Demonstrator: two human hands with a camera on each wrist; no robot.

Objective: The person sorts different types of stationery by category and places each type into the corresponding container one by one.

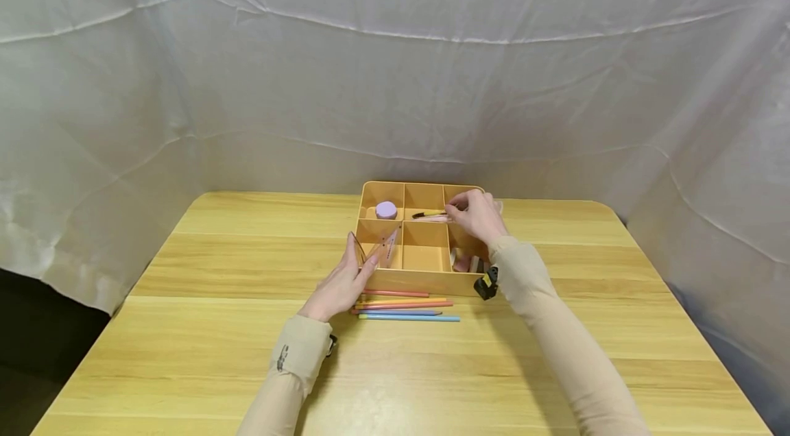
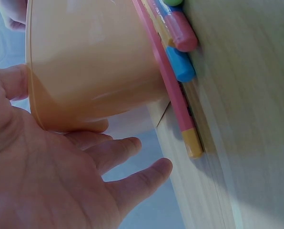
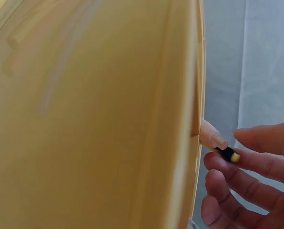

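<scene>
From the head camera, I see an orange box (image 1: 420, 281) with six little rooms. I'd say the job is partly done. A purple round thing (image 1: 386, 210) sits in the back left room, a clear ruler (image 1: 391, 247) in the front left, and some small bits (image 1: 463, 262) in the front right. Colored pencils (image 1: 420, 318) lie outside, on the table (image 1: 185, 354), so they look left to do. My right hand (image 1: 478, 215) is by a black and yellow pen (image 1: 424, 215) over the back middle room, and it hides the back right one. A pale curtain (image 1: 395, 100) hangs behind.

From the left wrist, my left hand (image 1: 338, 287) is spread, touching the box's corner. Pencils lie just beside the box wall.

From the right wrist, my fingers bend near the pen's end. I can't tell if they pinch it. The box wall blocks much.
</scene>
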